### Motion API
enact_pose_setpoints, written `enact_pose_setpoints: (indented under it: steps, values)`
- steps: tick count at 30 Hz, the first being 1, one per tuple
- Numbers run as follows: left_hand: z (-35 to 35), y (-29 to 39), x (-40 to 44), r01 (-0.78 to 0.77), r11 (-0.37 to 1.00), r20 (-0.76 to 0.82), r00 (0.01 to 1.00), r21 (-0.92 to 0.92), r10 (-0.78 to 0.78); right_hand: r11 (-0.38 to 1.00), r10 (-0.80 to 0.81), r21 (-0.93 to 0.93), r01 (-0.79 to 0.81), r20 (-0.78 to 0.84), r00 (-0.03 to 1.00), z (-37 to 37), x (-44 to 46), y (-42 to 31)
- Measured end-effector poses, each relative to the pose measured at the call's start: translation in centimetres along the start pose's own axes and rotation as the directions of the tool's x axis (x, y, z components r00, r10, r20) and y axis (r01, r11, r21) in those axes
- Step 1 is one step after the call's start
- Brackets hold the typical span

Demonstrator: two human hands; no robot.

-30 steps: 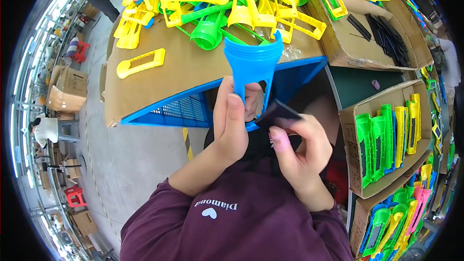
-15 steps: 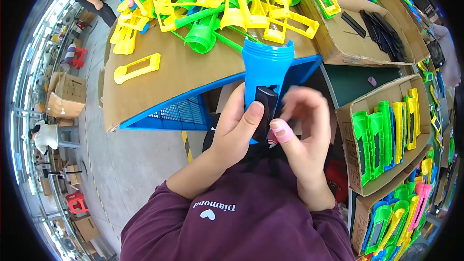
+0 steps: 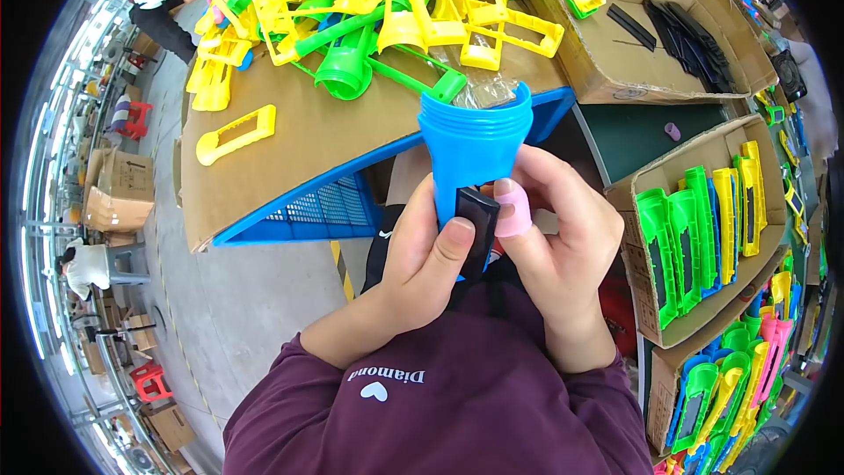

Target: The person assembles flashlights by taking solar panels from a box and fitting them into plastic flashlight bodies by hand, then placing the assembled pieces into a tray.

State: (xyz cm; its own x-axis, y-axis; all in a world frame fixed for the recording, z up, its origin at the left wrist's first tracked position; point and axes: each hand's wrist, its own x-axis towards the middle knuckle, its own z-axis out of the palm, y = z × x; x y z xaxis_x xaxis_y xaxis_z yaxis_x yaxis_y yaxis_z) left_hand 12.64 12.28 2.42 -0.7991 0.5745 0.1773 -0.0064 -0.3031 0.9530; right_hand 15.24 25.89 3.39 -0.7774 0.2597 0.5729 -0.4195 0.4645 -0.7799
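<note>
A blue plastic flashlight housing (image 3: 470, 145) stands upright in front of my chest, its wide threaded mouth facing up. A black plastic strip (image 3: 477, 220) sits in its side, tilted slightly. My left hand (image 3: 418, 255) is wrapped round the housing's left side, the thumb pressing on the strip. On the other side, my right hand (image 3: 563, 242) grips the housing, its thumb in a pink finger cover (image 3: 512, 214) against the edge of the strip. The right fingertips are hidden behind the housing.
Yellow and green plastic parts (image 3: 347, 62) are heaped on a cardboard-topped blue crate (image 3: 308, 211). A carton (image 3: 607, 79) at the right holds black strips (image 3: 690, 44). Cartons (image 3: 646, 268) below it hold coloured housings (image 3: 681, 237). People are in the left background.
My right hand has moved left onto the housing, its thumb now at the black strip. The housing has shifted slightly down, its mouth tipping toward the camera. The left hand keeps its hold.
</note>
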Motion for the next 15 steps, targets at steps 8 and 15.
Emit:
enact_pose_setpoints:
  steps: [8, 15]
  values:
    - [-0.4, -0.8, -0.9, 0.03, 0.999, 0.016, 0.999, -0.029, -0.03, 0.976, -0.118, -0.184, 0.118, 0.01, 0.993, 0.2, 0.3, -0.4]
    - [0.2, -1.2, -0.5, -0.143, 0.986, -0.05, 0.988, 0.084, 0.147, 0.995, 0.086, 0.052, -0.087, 0.034, 0.996, 0.5, 0.4, -1.0]
